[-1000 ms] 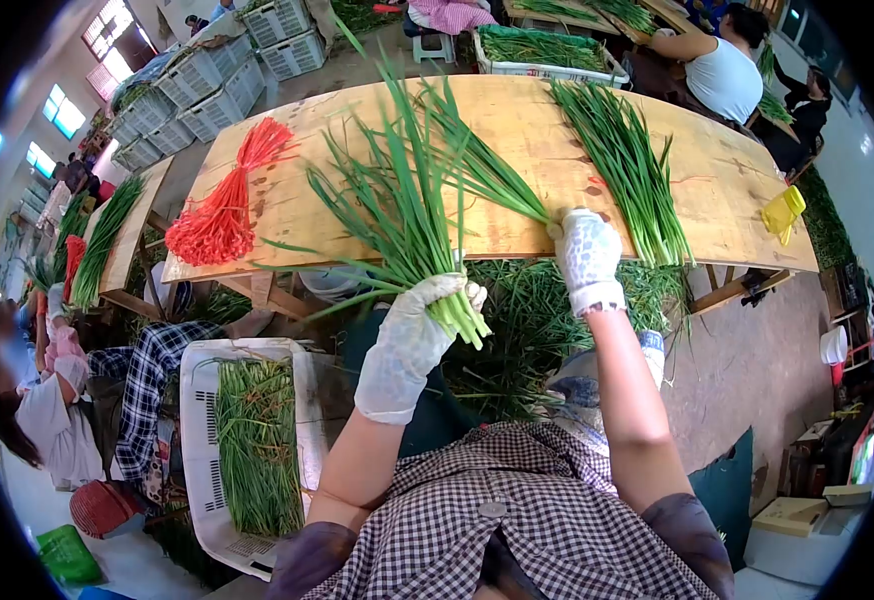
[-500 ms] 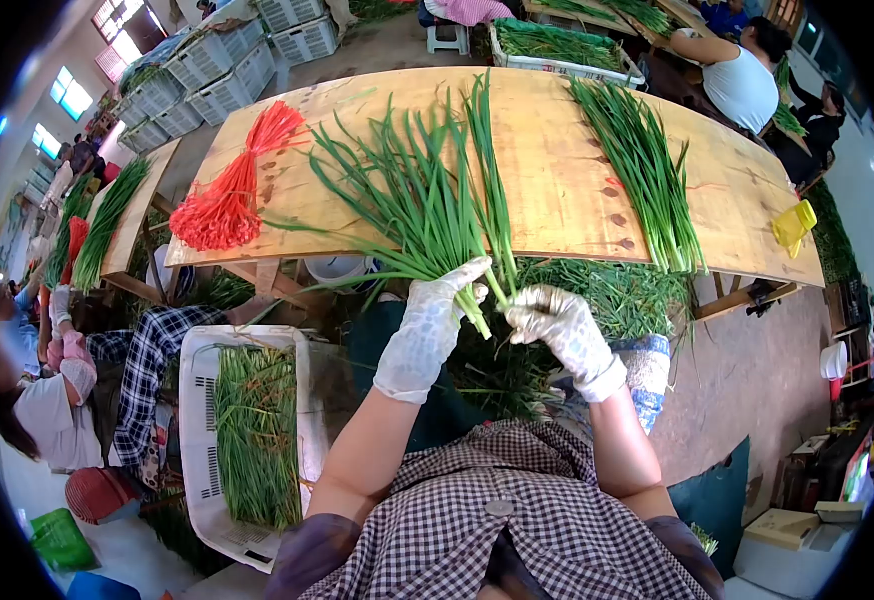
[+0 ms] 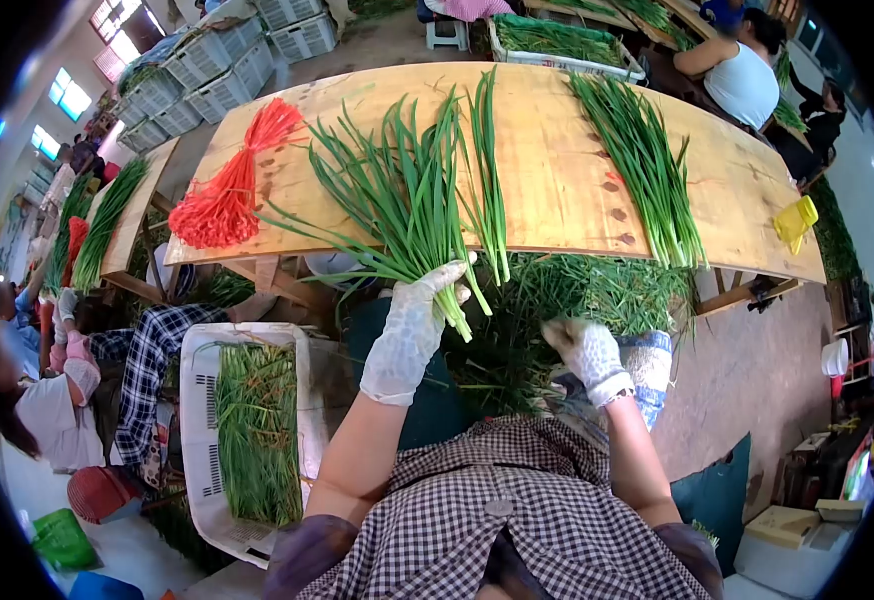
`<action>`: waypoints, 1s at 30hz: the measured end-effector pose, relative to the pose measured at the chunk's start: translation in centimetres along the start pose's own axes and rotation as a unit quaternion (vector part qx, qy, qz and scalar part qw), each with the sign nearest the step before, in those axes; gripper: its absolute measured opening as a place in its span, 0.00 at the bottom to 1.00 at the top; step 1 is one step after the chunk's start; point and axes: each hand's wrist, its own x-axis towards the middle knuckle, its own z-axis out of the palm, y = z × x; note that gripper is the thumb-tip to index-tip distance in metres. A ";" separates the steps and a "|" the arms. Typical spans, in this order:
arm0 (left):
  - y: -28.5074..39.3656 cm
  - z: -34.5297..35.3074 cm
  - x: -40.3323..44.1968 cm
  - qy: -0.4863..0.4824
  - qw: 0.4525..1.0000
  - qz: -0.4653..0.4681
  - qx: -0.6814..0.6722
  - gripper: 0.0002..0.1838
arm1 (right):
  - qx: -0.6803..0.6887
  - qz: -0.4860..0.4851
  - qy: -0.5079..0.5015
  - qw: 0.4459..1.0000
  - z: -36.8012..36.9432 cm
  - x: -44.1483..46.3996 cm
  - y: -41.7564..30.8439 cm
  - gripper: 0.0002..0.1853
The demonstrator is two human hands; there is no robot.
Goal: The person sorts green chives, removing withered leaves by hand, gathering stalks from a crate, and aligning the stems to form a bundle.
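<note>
1. The left hand (image 3: 419, 318), in a pale glove, was closed around a bunch of green stalks (image 3: 407, 205), gripping it near the cut ends. Those pale ends stuck out below the fingers, towards the body, while the leaves fanned away from the hand over the wooden table (image 3: 549, 170).
2. The right hand (image 3: 587, 352), gloved too, was apart from the left, to its right and a little nearer the body. Its fingers were curled (I could not tell whether anything was pinched between them).
3. Just to the right of the left hand's fingertips lay a slim bundle (image 3: 491, 190), its lower ends poking past the table's near edge.
4. Beyond the right hand and farther right, a wide bundle (image 3: 647, 180) lay slanted across the table. Well to the right of that hand, a yellow object (image 3: 795, 222) sat by the table's end.
5. Beyond the left hand, off to its left, red ties (image 3: 219, 205) were spread on the tabletop.
6. Just beyond the right hand, below the table edge, was a heap of loose leaves (image 3: 622, 290).
7. Left of the left hand, a white crate (image 3: 200, 450) held more greens (image 3: 259, 430).
</note>
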 end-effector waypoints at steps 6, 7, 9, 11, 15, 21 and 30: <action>-1.4 1.1 -1.0 0.023 0.998 0.053 0.012 0.14 | 0.507 0.049 -0.079 0.857 0.3 2.5 -9.2 0.15; -1.5 0.7 -0.8 0.037 0.997 0.064 0.014 0.15 | 0.516 0.025 -0.055 0.854 0.5 2.6 -9.7 0.14; -1.1 0.4 -1.2 0.051 0.996 0.065 0.037 0.16 | 0.506 0.032 -0.057 0.860 1.2 2.6 -9.7 0.14; -1.0 0.4 -1.6 0.060 0.994 0.065 0.060 0.16 | 0.496 0.049 -0.047 0.866 1.4 2.5 -10.1 0.12; -0.5 1.1 -2.3 0.083 0.988 0.096 0.088 0.15 | 0.516 0.033 0.053 0.854 2.2 2.4 -10.7 0.10; 1.9 -0.6 -1.6 0.053 0.974 0.216 0.045 0.16 | 0.071 -0.107 -0.198 0.972 0.5 -1.5 -5.6 0.10; 3.1 -0.2 -1.9 -0.048 0.988 0.122 -0.077 0.16 | 0.030 -0.007 0.170 0.985 -1.4 3.4 -8.2 0.23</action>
